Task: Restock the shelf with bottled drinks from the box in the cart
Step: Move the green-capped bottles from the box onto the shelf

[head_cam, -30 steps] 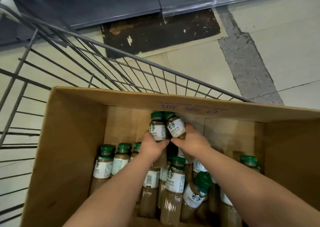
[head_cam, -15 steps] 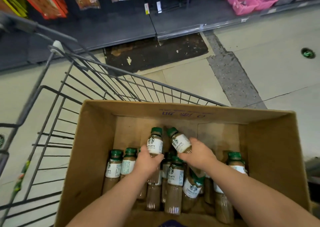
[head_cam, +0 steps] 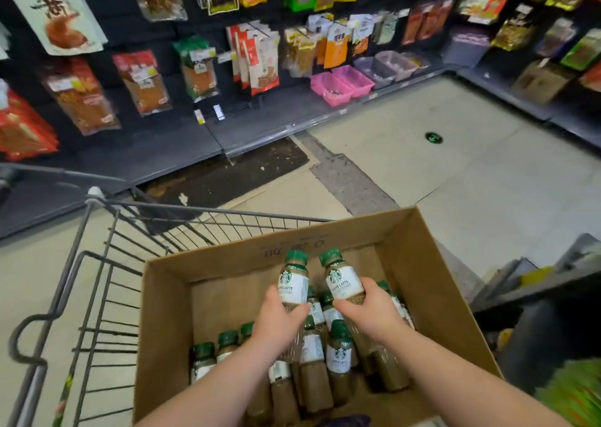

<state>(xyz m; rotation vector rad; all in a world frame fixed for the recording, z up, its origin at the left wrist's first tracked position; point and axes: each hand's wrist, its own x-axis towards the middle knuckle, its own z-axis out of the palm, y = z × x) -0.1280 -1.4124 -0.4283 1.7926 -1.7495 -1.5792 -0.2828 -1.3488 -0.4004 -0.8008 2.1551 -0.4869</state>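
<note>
- The left hand (head_cam: pixel 279 319) is curled round the lower body of one latte bottle (head_cam: pixel 293 280), and the right hand (head_cam: pixel 367 311) is wrapped likewise round a second latte bottle (head_cam: pixel 344 282); both grips sit below the white labels, fingers closed tight on the plastic.
- A second ago both bottles were low among the others; now they have risen towards the far edge of the box (head_cam: pixel 432 293), caps pointing away, the right one tilted left; the view has lifted too, taking in the racks ahead.
- That suggests the pick is finished and the carry is beginning (the drinks shelf itself I cannot pick out here).
- The bottles are slim, clear plastic cylinders, full of pale brown drink, with ribbed green caps and glossy white wrap labels; smooth and probably a little slippery.
- The remaining bottles (head_cam: pixel 338 358) stand or lean along the near edge of the box, towards its middle; the far left corner is bare cardboard.
- The box is plain brown corrugated card, open-topped, with blue writing on its far wall; it sits in a grey wire cart (head_cam: pixel 107 264) of thin steel rods.
- Beyond lie a pale tiled floor (head_cam: pixel 455 182), a dark rack of hanging snack packets (head_cam: pixel 195 72), and pink plastic bins (head_cam: pixel 341 85).
</note>
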